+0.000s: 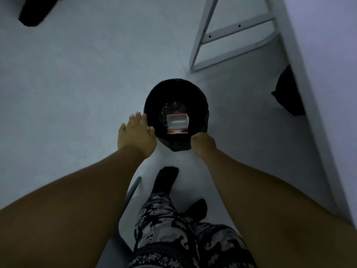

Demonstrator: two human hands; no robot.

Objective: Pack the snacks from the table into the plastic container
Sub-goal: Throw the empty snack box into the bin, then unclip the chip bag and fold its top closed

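Open white box with red print, writing unreadable, lies inside the black-lined bin on the floor. Left hand hovers flat, fingers spread, at the bin's left rim. Right hand curls at the near rim; whether it grips the liner, cannot tell. White table leg frame behind the bin.

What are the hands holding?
Left hand is open, holding nothing. Right hand is curled at the bin's rim; whether it grips it cannot be told.

Your floor carries: one black bin; white desk frame; black bag beside the desk.
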